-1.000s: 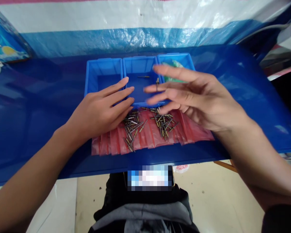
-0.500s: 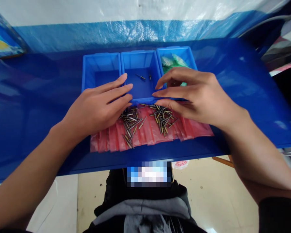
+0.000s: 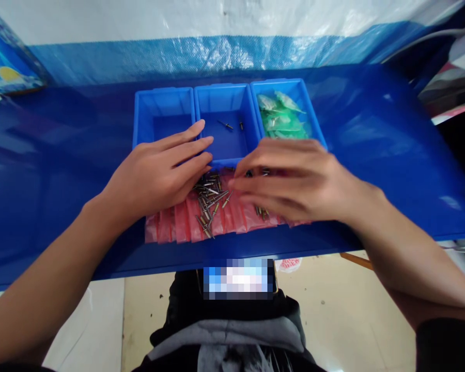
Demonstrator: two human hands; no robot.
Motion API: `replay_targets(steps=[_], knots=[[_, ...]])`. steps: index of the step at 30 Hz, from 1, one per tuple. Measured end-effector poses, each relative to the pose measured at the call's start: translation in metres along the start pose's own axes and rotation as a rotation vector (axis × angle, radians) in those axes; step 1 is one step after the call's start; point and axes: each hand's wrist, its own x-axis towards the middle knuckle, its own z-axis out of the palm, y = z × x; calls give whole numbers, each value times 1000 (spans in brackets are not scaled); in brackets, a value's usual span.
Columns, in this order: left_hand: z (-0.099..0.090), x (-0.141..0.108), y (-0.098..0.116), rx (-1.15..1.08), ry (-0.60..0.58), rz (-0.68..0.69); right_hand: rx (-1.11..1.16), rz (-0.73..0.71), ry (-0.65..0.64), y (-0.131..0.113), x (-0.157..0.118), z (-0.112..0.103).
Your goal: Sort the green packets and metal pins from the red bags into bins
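My left hand lies with fingers apart over the front edge of the left blue bin and beside a pile of metal rivets. Those rivets rest on a row of pink plastic bags. My right hand, blurred, hovers over the right part of the bags with its fingers apart, and hides most of a second rivet pile. Nothing shows between its fingers. Two rivets lie in the middle blue bin. Green plastic bags fill part of the right blue bin.
The bins and bags stand on a blue table. Behind it hangs a white and blue sheet. A phone lies on my lap below the table edge. A picture panel stands at the back left.
My right hand has moved down from the front of the middle and right bins to over the right rivet pile, uncovering the green bags. My left hand has barely moved.
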Motion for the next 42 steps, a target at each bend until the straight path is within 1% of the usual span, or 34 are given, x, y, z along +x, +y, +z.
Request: replay_targets(steps=[4,7,9,11,12,13,15,18,22,23,24,25,26,28,30,31,33,34,36,38,42], knots=[[0,0,0,3,19,-6,-9,-75,-119,-22,5,24],[0,0,1,6,25,-1,-31,-89,-148,-26,3,34],[1,0,1,-4,33,-3,-78,-117,-132,-25,3,35],[1,0,1,-17,11,-28,-147,-165,-79,-24,4,34],[1,0,1,-21,0,-43,-161,-170,-48,-24,5,33],[1,0,1,-21,-8,-53,-147,-145,-11,-25,6,32],[2,-1,0,-14,-5,-53,-50,-24,80,-27,8,29],[3,-1,0,-11,39,-15,162,237,255,-28,11,22],[3,-1,0,-14,5,-37,702,598,412,-21,11,12],[3,-1,0,-16,-3,-42,806,641,463,-19,11,11],[3,-1,0,-20,-7,-45,864,660,506,-17,11,10],[2,-1,0,-24,-2,-43,869,671,532,-16,11,8],[2,-1,0,-27,4,-37,824,679,542,-15,11,7],[2,-1,0,-31,26,-23,629,632,514,-15,11,5],[2,-1,0,-35,38,-16,430,475,417,-16,10,6],[2,0,0,-38,32,-19,374,364,337,-17,9,7],[1,0,0,-45,22,-32,307,161,108,-18,7,14],[1,0,0,-48,15,-39,261,92,2,-18,5,18],[2,0,1,-45,8,-47,130,7,-129,-20,3,26],[2,0,1,-27,11,-41,29,-37,-159,-21,1,32],[2,1,1,0,23,-7,-68,-72,-120,-21,1,31]])
